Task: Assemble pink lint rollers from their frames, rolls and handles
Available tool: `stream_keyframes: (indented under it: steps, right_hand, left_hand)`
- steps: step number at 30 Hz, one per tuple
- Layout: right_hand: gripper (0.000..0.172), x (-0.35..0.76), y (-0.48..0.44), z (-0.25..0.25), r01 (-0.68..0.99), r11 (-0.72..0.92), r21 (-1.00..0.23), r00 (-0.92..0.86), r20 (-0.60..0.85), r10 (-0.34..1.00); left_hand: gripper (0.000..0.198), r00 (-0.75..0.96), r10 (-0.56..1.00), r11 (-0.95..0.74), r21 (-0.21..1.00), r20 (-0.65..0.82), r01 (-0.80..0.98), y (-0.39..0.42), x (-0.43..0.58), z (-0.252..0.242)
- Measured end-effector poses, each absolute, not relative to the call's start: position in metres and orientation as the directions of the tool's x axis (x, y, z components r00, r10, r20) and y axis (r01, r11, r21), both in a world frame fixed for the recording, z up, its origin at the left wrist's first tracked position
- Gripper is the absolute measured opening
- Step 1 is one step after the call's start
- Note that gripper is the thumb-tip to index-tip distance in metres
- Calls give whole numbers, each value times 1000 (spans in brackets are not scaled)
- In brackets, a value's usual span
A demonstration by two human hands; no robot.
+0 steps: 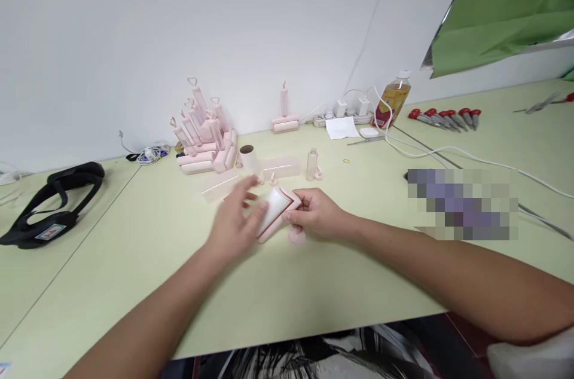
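A pink roller [292, 202] fitted with a white roll [274, 205] is held at a tilt just above or on the table [314, 289]; which of the two, I cannot tell. The right hand [319, 211] has its grip pinching one end of the roller, thumb in front, the other fingers partly hidden behind. The left hand [234, 220] is blurred, its grip spread; the thumb overlaps the roll's edge, but whether it presses there is unclear. It also hides part of a clear sheet [219, 185] behind it. A pale pink piece [296, 237] shows below the right hand, too faint to name.

Farther back, pink rollers [197, 162] crowd together and cover one another, so their number is hard to count. A paper [341, 127] hides part of a power strip [320, 121]. At right, a pixelated thing [461, 205] cannot be identified; a green sheet [506, 8] is cut off above.
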State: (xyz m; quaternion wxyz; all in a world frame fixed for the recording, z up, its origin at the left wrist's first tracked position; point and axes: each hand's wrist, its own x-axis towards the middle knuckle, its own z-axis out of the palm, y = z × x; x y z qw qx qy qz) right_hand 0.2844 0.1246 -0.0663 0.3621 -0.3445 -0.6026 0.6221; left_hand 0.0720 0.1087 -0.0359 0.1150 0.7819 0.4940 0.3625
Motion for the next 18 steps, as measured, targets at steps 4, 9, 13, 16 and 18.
stream_keyframes:
  steps: [4,9,13,16,18]
  right_hand:
    - [24,285,123,-64,-48,-3,-999,-521,22,853]
    - [27,289,125,-63,-53,55,-997,-465,74,882]
    - [32,285,120,-66,-111,1,-994,-558,63,827]
    - [31,291,123,-64,-64,152,-986,-562,162,812]
    - [27,301,133,-60,81,364,-928,-392,306,868]
  left_hand:
    - [74,415,850,-526,488,324,696,103,80,-39]
    - [46,155,856,-480,644,494,596,105,65,-39]
    - [69,404,858,-505,657,317,559,95,74,-35]
    - [69,454,881,-416,681,136,603,91,81,-32]
    - [59,423,901,-371,679,98,634,92,79,-30]
